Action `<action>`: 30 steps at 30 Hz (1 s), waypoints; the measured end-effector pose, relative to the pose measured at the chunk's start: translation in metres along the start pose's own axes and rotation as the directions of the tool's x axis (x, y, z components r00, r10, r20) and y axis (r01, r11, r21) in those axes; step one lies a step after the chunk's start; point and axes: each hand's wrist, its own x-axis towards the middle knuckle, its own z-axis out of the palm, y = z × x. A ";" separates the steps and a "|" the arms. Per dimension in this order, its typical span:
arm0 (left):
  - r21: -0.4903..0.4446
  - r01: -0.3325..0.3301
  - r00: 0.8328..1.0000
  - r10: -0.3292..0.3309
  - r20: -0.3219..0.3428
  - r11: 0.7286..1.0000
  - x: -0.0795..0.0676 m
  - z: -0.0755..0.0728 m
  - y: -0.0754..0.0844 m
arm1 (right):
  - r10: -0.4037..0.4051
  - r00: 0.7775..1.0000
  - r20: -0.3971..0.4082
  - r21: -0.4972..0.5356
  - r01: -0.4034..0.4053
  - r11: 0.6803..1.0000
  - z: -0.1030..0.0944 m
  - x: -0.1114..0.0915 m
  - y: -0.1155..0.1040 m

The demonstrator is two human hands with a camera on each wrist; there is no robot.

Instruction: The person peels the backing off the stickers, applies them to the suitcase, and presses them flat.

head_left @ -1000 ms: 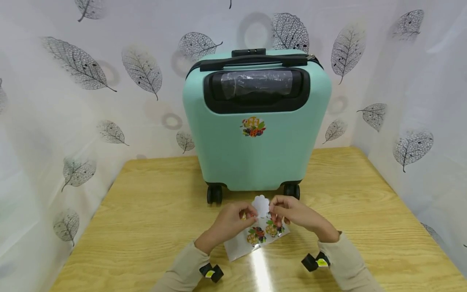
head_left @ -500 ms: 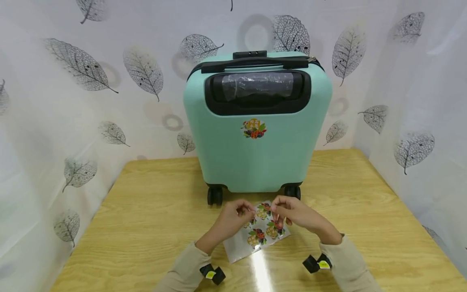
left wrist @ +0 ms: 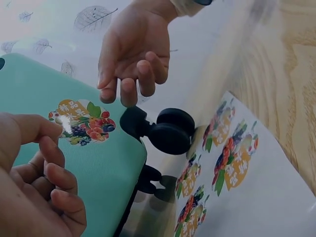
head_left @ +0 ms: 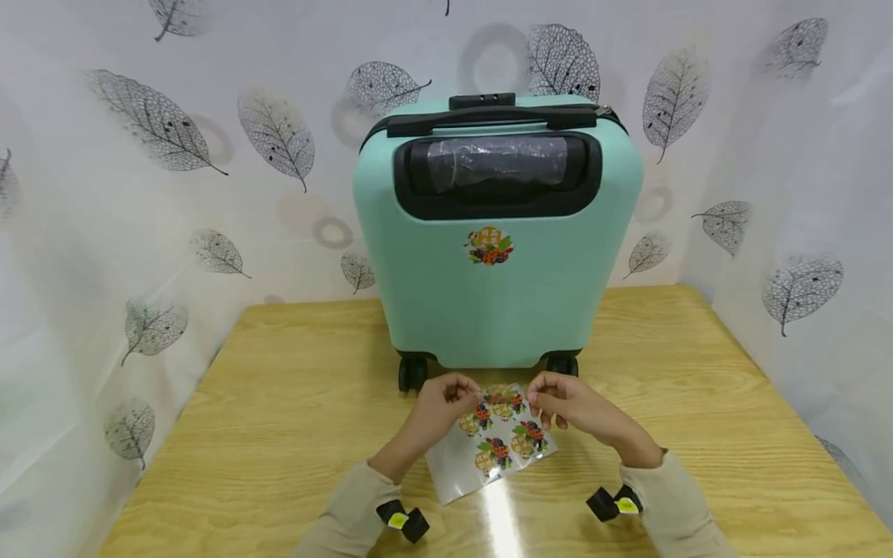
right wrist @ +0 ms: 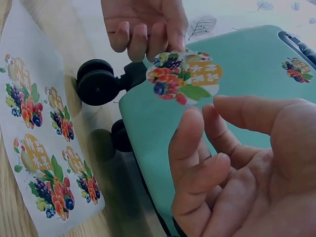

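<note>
My left hand (head_left: 441, 407) pinches the edge of a scalloped fruit sticker (right wrist: 185, 79) between thumb and forefinger. In the left wrist view the sticker's printed side, with fruit and orange lettering, faces that camera. My right hand (head_left: 582, 411) hovers just right of the sticker, fingers loosely bent and nothing held; a small gap separates them in the head view. Beneath both hands a white sticker sheet (head_left: 452, 471) with several matching fruit stickers lies on the table. Behind stands a mint-green suitcase (head_left: 488, 314), bearing one such sticker (head_left: 490, 246) below its handle recess.
The suitcase rests upright on black wheels (head_left: 413, 372) at the back of the wooden table (head_left: 300, 403). A leaf-patterned curtain (head_left: 279, 209) encloses the back and sides. Glare (head_left: 499, 519) streaks the tabletop in front of the sheet.
The held sticker, first upright with its white back visible, has tipped over and shows its printed side. My right hand has shifted slightly right, away from it.
</note>
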 end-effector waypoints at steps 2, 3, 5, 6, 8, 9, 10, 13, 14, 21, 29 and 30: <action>-0.030 0.009 1.000 -0.009 0.005 1.000 0.001 0.000 0.000 | -0.003 1.000 -0.003 -0.010 0.003 1.000 -0.001 0.000 0.001; -0.040 0.013 1.000 -0.013 0.005 0.999 0.001 -0.001 0.000 | -0.003 1.000 -0.004 -0.014 0.003 1.000 -0.001 0.000 0.001; -0.054 0.020 1.000 -0.020 0.004 0.998 0.002 -0.001 0.001 | -0.002 1.000 -0.007 -0.022 0.001 1.000 -0.002 0.001 0.002; -0.058 0.022 1.000 -0.022 0.003 0.998 0.002 -0.001 0.001 | 0.001 1.000 -0.010 -0.029 -0.002 1.000 -0.002 0.001 0.002; -0.057 0.027 1.000 -0.027 -0.002 0.998 0.003 -0.002 0.001 | 0.004 1.000 -0.018 -0.045 -0.005 0.999 -0.002 0.003 0.001; -0.061 0.028 1.000 -0.029 -0.005 0.998 0.003 -0.002 0.002 | 0.005 1.000 -0.024 -0.051 -0.006 0.999 -0.002 0.005 0.001; -0.067 0.032 0.999 -0.032 -0.006 0.997 0.003 -0.001 0.003 | 0.005 1.000 -0.031 -0.057 -0.007 0.998 -0.001 0.006 0.001; -0.088 0.039 0.999 -0.040 -0.005 0.995 0.004 -0.001 0.005 | 0.003 0.999 -0.052 -0.070 -0.007 0.998 -0.001 0.010 0.000; -0.094 0.038 0.999 -0.039 -0.003 0.995 0.004 -0.001 0.005 | 0.004 0.998 -0.058 -0.066 -0.007 0.998 -0.001 0.011 0.000; -0.120 0.030 1.000 -0.031 -0.003 0.992 0.004 -0.001 0.006 | 0.007 0.994 -0.108 -0.070 -0.014 0.997 0.004 0.016 -0.005; -0.141 0.029 0.999 -0.030 -0.011 0.990 0.003 -0.004 0.008 | -0.033 0.992 -0.122 -0.085 0.022 0.996 0.008 0.021 -0.011; -0.146 0.028 0.999 -0.030 -0.014 0.989 0.003 -0.005 0.009 | -0.042 0.991 -0.125 -0.082 0.032 0.996 0.009 0.021 -0.011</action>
